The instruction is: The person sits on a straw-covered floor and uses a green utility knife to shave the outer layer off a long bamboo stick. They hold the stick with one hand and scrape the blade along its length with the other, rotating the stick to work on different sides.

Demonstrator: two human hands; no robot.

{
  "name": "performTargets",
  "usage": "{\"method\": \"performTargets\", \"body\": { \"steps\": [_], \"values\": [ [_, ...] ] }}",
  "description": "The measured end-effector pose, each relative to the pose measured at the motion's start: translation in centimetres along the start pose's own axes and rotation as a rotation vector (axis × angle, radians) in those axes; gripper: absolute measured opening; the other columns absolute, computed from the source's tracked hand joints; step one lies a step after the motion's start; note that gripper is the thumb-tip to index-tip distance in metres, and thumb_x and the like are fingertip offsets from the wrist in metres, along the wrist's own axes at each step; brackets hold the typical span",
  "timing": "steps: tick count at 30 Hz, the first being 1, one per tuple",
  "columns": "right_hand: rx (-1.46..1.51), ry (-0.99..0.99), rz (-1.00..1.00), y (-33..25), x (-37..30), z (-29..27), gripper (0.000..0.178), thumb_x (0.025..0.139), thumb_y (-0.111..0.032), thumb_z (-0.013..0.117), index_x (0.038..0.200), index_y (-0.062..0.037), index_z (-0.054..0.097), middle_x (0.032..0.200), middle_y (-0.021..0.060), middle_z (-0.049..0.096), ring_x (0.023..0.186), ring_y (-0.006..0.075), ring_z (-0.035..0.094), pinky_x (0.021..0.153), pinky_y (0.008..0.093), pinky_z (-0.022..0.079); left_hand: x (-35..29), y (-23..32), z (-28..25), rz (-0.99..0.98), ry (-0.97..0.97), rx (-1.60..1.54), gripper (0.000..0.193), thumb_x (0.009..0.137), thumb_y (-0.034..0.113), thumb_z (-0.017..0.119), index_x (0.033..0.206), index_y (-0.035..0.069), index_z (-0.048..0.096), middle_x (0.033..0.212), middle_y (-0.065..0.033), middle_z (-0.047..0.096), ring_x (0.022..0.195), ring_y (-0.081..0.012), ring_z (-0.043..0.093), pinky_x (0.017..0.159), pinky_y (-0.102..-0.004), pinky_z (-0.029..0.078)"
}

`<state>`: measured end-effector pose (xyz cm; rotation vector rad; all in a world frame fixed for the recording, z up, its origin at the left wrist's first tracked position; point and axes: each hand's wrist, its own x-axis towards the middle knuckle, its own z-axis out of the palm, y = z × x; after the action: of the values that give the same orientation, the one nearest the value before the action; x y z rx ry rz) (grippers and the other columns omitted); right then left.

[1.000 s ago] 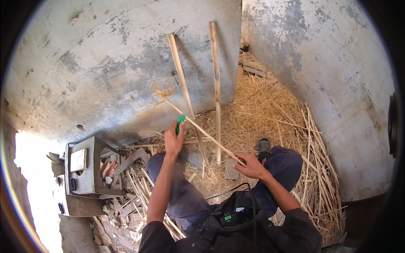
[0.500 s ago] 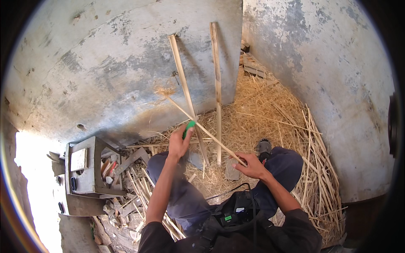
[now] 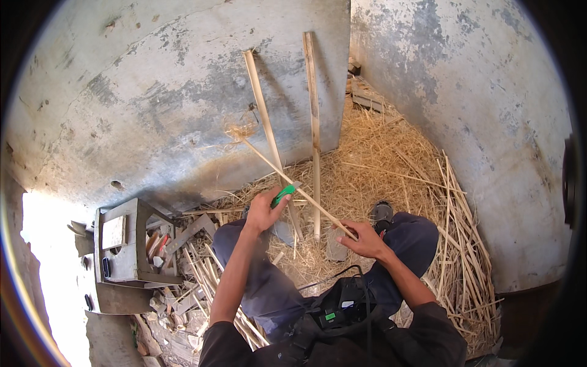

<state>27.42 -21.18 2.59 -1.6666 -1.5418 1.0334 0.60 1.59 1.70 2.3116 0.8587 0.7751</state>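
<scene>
My left hand (image 3: 263,212) is closed around a green-handled utility knife (image 3: 283,195). Its blade lies against the middle of a thin pale wooden strip (image 3: 321,209). The near end of that strip is pinched in my right hand (image 3: 365,240), beside my right knee. From there it slants up and away to the left, and a tuft of curled shavings (image 3: 241,130) hangs at its far end. Behind it, a longer pale slat (image 3: 262,107) leans on the wall, and the strip crosses in front of it.
A second slat (image 3: 314,110) leans on the wall to the right. Straw-like shavings (image 3: 367,144) cover the floor, with a pile of thin strips (image 3: 461,244) along the right wall. At left stands a worn wooden stool (image 3: 131,244) near scattered offcuts.
My left hand and the knife have slid along the strip toward my right hand, a short way down and to the right. My right hand has stayed in place.
</scene>
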Motion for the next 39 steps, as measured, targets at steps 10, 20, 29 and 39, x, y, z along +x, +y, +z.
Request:
{"method": "performTargets", "body": {
  "steps": [10,20,29,39],
  "values": [
    [-0.006,0.008,-0.025,0.4,0.0,0.1,0.05,0.097,-0.03,0.078,0.141,-0.0052,0.071,0.098,0.017,0.076,0.079,0.0229,0.066,0.079,0.0379,0.054,0.2,-1.1,0.1,-0.066,0.033,-0.036,0.039,0.109,0.042,0.065,0.11,0.004,0.073,0.071,-0.0224,0.067,0.07,-0.0455,0.069,0.068,-0.0535,0.053],
    [0.003,0.018,-0.043,0.5,0.1,0.2,0.055,0.097,-0.031,0.08,0.143,-0.0022,0.069,0.1,0.0173,0.077,0.083,0.0226,0.068,0.08,0.0381,0.055,0.7,-0.7,-0.5,-0.236,0.109,-0.025,0.039,0.111,0.041,0.061,0.114,0.004,0.073,0.077,-0.0242,0.068,0.074,-0.0458,0.069,0.072,-0.0528,0.052],
    [0.004,0.007,-0.009,0.3,0.0,0.2,0.055,0.098,-0.031,0.08,0.142,-0.001,0.069,0.099,0.0187,0.076,0.082,0.0243,0.068,0.079,0.0392,0.055,0.3,-1.0,-0.4,-0.135,0.033,-0.058,0.041,0.111,0.042,0.061,0.116,0.003,0.073,0.075,-0.0244,0.066,0.075,-0.0468,0.067,0.071,-0.0529,0.051],
    [0.004,0.003,-0.006,0.4,0.0,0.3,0.053,0.097,-0.031,0.08,0.141,-0.0021,0.07,0.097,0.0183,0.076,0.081,0.0248,0.067,0.08,0.0393,0.055,-0.2,-1.2,0.3,0.062,-0.105,-0.077,0.043,0.109,0.045,0.064,0.113,0.003,0.074,0.067,-0.0225,0.063,0.065,-0.0436,0.066,0.065,-0.0515,0.05]
  ]
}}
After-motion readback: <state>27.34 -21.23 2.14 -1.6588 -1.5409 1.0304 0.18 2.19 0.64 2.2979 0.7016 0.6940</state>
